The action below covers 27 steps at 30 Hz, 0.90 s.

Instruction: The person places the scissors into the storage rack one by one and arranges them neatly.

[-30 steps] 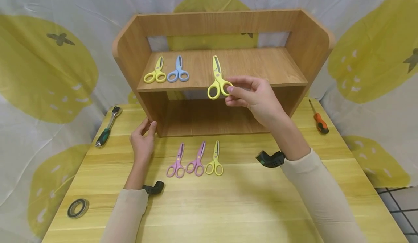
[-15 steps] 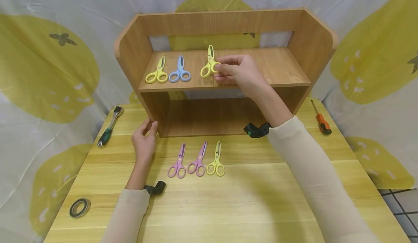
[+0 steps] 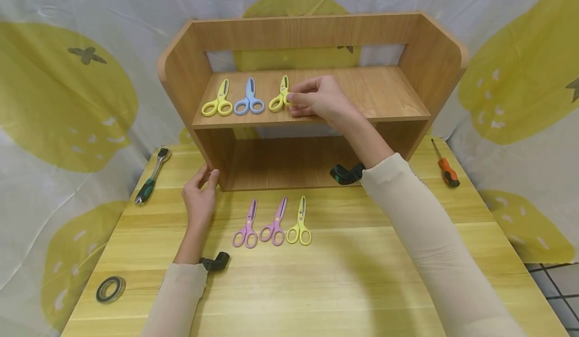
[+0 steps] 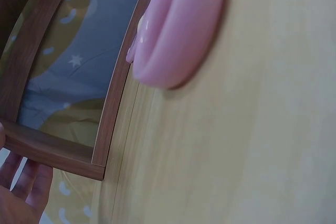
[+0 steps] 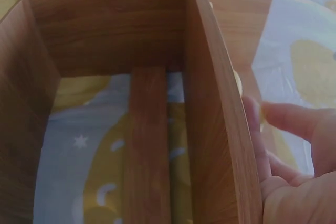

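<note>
A wooden shelf unit point(image 3: 407, 45) stands on the table. My right hand point(image 3: 296, 99) pinches the handle of a yellow pair of scissors point(image 3: 277, 101) lying on the upper shelf board, to the right of another yellow pair point(image 3: 218, 103) and a blue pair point(image 3: 249, 101). My left hand point(image 3: 207, 177) rests with relaxed fingers against the unit's lower left corner. In front of the unit lie a pink pair point(image 3: 246, 228), a purple pair point(image 3: 274, 225) and a yellow pair point(image 3: 300, 226). The left wrist view shows a pink handle point(image 4: 176, 30) and my fingers point(image 4: 21, 187). The right wrist view shows the shelf board's edge point(image 5: 210, 103).
A green-handled ratchet wrench point(image 3: 151, 176) lies at the table's left edge and a tape roll point(image 3: 109, 288) at the front left. An orange screwdriver point(image 3: 443, 163) lies to the right of the unit. A patterned cloth hangs behind the wooden table point(image 3: 344, 286).
My right hand carried the yellow scissors from the shelf's front edge up onto the upper board, then left and down beside the blue pair. The left hand stayed still.
</note>
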### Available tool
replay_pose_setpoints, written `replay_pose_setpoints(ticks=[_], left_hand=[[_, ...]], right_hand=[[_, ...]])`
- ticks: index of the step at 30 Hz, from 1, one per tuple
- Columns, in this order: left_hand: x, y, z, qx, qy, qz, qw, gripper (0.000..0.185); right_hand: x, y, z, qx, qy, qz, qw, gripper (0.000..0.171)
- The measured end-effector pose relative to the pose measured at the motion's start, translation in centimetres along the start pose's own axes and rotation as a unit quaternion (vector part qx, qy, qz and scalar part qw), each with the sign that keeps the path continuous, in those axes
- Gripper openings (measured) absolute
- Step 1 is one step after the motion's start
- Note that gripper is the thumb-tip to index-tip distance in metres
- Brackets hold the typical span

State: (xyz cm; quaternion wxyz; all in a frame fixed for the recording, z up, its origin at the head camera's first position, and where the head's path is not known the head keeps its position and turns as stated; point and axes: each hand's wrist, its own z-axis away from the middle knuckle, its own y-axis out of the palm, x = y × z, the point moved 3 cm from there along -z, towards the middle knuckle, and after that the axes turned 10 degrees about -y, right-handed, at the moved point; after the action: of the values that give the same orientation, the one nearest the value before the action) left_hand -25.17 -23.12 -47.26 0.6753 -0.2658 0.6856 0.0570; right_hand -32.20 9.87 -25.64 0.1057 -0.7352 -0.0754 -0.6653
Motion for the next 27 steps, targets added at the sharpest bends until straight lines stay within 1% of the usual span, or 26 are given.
replay_pose_setpoints(ticks=[5, 8, 14, 18, 23, 27], left_hand=[[-0.05, -0.09, 0.0, 0.0, 0.002, 0.002, 1.0, 0.042], [-0.05, -0.1, 0.03, 0.0, 0.005, 0.003, 1.0, 0.043], [0.05, -0.08, 0.05, 0.001, 0.008, 0.007, 0.9999, 0.045], [0.09, -0.03, 0.02, 0.0, 0.011, 0.009, 0.9999, 0.045], [0.22, 0.0, -0.08, 0.001, 0.01, 0.01, 0.9999, 0.044], [0.33, 0.0, -0.15, 0.001, 0.008, 0.005, 1.0, 0.042]], right_hand=[[0.25, 0.17, 0.16, 0.003, 0.003, 0.049, 0.999, 0.049], [0.28, 0.13, 0.18, 0.007, 0.0, 0.089, 0.996, 0.048], [0.34, 0.1, 0.2, 0.021, -0.017, 0.177, 0.984, 0.039], [0.45, 0.17, 0.24, 0.028, -0.025, 0.218, 0.975, 0.041], [0.67, 0.26, 0.35, 0.03, -0.028, 0.244, 0.969, 0.045], [0.8, 0.25, 0.56, 0.032, -0.031, 0.247, 0.968, 0.047]])
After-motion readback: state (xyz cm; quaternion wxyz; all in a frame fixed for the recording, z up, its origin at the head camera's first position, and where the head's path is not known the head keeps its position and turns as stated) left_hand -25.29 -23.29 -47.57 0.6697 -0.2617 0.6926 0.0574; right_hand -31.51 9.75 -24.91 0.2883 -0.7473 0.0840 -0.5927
